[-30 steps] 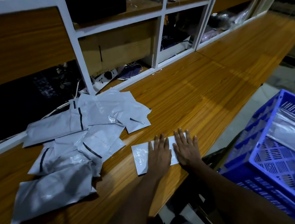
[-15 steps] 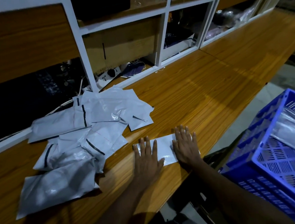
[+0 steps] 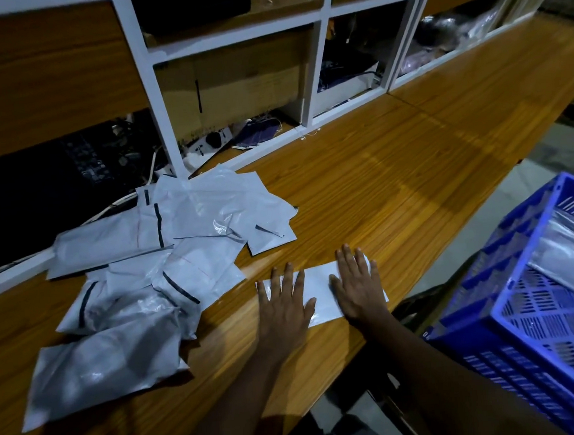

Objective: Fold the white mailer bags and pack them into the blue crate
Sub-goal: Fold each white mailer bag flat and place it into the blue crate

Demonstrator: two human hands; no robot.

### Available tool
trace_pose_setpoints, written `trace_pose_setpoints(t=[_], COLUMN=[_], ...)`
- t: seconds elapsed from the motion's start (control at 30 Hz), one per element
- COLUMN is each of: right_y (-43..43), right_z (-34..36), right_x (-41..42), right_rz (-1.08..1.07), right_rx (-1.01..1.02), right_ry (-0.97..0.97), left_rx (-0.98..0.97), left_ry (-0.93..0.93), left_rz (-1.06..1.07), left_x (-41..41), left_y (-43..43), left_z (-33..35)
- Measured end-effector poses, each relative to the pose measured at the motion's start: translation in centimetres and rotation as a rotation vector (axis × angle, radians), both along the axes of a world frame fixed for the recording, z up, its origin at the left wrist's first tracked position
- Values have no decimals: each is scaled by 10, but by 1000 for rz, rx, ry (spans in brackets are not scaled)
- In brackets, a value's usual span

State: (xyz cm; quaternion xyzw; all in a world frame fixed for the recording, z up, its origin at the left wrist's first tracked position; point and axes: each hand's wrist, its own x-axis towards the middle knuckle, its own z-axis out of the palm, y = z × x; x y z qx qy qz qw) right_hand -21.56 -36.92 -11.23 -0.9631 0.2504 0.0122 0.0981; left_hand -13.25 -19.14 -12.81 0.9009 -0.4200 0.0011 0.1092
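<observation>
A folded white mailer bag (image 3: 318, 285) lies flat near the front edge of the wooden counter (image 3: 396, 181). My left hand (image 3: 285, 301) presses on its left part with straight, spread fingers. My right hand (image 3: 357, 284) presses flat on its right part. A loose pile of white mailer bags (image 3: 151, 259) with dark adhesive strips lies to the left on the counter. The blue crate (image 3: 543, 303) stands low at the right, beside the counter, with clear plastic-wrapped packs (image 3: 570, 256) inside it.
White-framed shelves (image 3: 314, 64) run along the back of the counter, holding a cardboard box, cables, a power strip (image 3: 209, 142) and dark items. The counter stretches away to the right, with grey floor beyond its edge.
My left hand has slid left along the folded bag, away from my right hand, baring the bag's middle. My right hand stays on the right end. The camera has shifted slightly.
</observation>
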Motion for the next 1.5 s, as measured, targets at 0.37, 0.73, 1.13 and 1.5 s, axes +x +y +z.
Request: trace_pose_setpoints(t=[0.37, 0.73, 1.13, 1.5], right_y=[-25, 5, 8, -7], right_z=[11, 10, -2, 10], right_x=[-1, -44, -69, -60], right_rz=[-127, 65, 163, 164], right_rx=[-24, -41, -87, -157], right_ry=[71, -316, -317, -396], left_rx=[5, -283, -79, -181], left_ry=[-5, -221, -450, -439], left_rz=[-64, -273, -218, -184], left_x=[4, -9, -26, -24], left_y=[27, 23, 15, 0], left_z=[-1, 13, 15, 52])
